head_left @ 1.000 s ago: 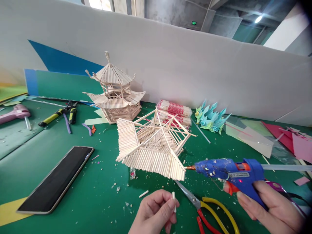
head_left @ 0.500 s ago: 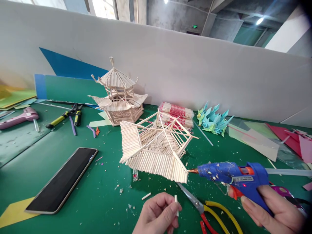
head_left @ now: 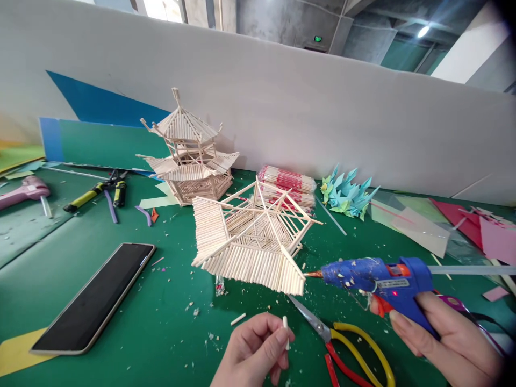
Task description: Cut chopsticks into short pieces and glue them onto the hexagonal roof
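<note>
The stick model [head_left: 253,271] sits on the green counter [head_left: 161,333], ahead of my left hand [head_left: 256,349]. I judge it light and stiff but fragile where sticks join, so I'd steady it by its lower frame, away from the overhanging roof edges. My left thumb and fingers pinch a short stick [head_left: 286,334], probably near weightless and best gripped by one end. My right hand [head_left: 447,336] wraps the handle of the glue gun [head_left: 374,277], a finger at its orange trigger; its tip is likely hot, so the handle is the only safe hold. The model is pale wood, closely set sticks covering two roof panels, bare frame elsewhere. The gun is blue and flecked, its coppery nozzle at the roof's right corner; whether it touches, I can't tell.
</note>
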`<state>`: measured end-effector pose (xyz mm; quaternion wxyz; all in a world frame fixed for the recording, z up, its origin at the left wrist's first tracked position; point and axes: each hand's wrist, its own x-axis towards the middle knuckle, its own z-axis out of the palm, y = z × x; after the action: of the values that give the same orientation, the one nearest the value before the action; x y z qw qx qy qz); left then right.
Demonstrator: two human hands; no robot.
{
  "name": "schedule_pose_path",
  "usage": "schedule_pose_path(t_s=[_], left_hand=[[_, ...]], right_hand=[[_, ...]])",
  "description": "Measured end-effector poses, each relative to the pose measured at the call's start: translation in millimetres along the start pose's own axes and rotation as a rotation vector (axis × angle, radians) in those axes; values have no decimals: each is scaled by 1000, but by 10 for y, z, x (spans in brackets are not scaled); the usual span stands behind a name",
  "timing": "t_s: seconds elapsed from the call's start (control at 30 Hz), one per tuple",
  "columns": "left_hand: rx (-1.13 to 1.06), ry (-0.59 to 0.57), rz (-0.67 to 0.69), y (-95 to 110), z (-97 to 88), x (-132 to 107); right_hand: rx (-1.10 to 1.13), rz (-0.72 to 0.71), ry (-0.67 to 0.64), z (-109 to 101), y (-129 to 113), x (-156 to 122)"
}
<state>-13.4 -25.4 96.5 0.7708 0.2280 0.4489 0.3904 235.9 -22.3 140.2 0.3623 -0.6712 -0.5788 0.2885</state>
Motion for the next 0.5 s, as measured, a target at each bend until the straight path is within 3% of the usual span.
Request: schedule_pose_path(t_s=[0.1,0.5], left_hand=[[9,-7,15,1,4,0],[9,-12,22,2,6,-3]], right_hand=[[57,108,-148,-29,-28,-1],[124,108,-205,-49,17,20]])
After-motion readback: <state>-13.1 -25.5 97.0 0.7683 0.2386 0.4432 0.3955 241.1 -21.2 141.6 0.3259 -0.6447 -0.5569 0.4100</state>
